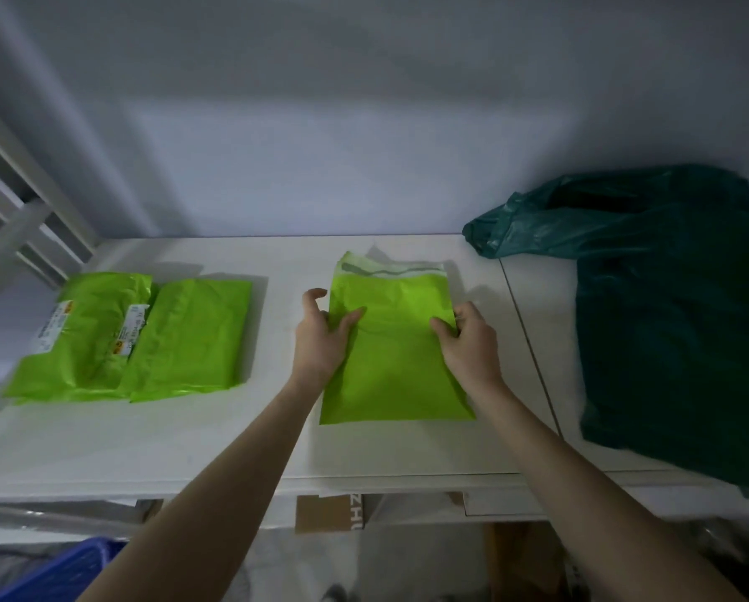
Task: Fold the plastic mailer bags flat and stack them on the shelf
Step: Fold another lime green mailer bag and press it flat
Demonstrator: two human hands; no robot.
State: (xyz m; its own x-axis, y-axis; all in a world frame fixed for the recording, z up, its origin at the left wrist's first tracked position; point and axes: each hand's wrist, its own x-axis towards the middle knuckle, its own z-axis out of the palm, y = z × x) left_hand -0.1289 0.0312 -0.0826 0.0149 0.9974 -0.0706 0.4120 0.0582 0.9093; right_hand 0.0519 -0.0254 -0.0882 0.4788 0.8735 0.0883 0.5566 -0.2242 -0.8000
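A lime-green plastic mailer bag (396, 367) lies flat on the white shelf (216, 445), its pale adhesive flap at the far end. My left hand (323, 336) grips its left edge, thumb on top and fingers spread. At the bag's right edge, my right hand (468, 338) pinches it with the thumb on top. Two more lime-green mailers (134, 336) with white shipping labels lie folded side by side, overlapping, at the left of the shelf.
A large dark green plastic bag (668, 306) covers the right end of the shelf against the wall. White slats (21, 210) stand at the far left. Below the shelf's front edge are a cardboard box (329, 512) and a blue crate (60, 571).
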